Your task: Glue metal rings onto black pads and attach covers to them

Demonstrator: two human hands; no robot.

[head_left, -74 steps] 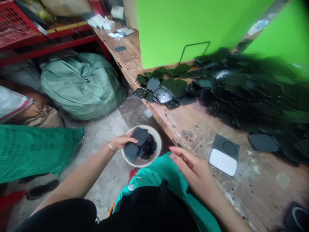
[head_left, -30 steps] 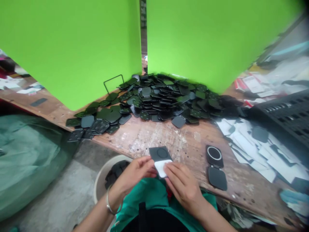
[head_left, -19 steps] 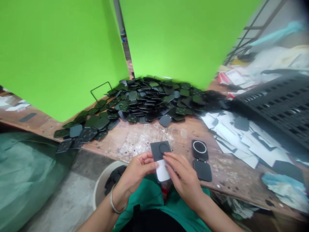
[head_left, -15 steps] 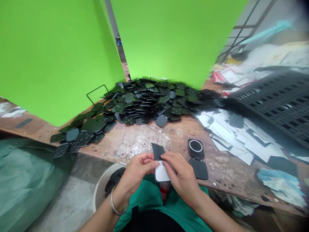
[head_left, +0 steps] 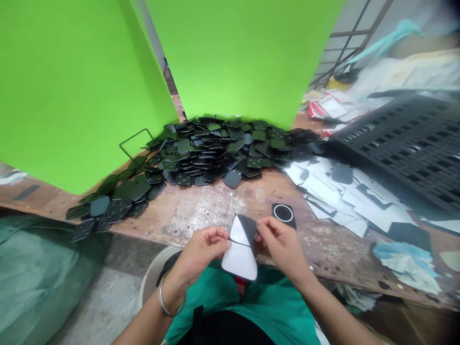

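2 hands meet at 1 dark-and-white sheet [head_left: 239, 261], which hangs in front of the lap by the near edge of the wooden bench [head_left: 201, 206]. Work on it looks partway: the lower panel shows white, while the upper panel is split diagonally into white and dark, as if the dark part is only partly drawn across. That dark part seems left to deal with, along with whatever joins the panels at the dark line between them.

The left hand [head_left: 201, 249] comes in low, palm inward, thumb and forefinger closed on the sheet's left edge near that line. The right hand [head_left: 283, 247] reaches from the other side, its thumb and forefinger pinching the dark right edge, the remaining fingers curled.

Just beyond the right hand lies a ring-marked black device [head_left: 283, 214], partly hidden. Farther out are a heap of dark plates [head_left: 212, 153] and, to the right, scattered white cards [head_left: 334, 191] beside a black crate [head_left: 398, 148]. A pale bucket [head_left: 145, 285] stands below the left forearm.
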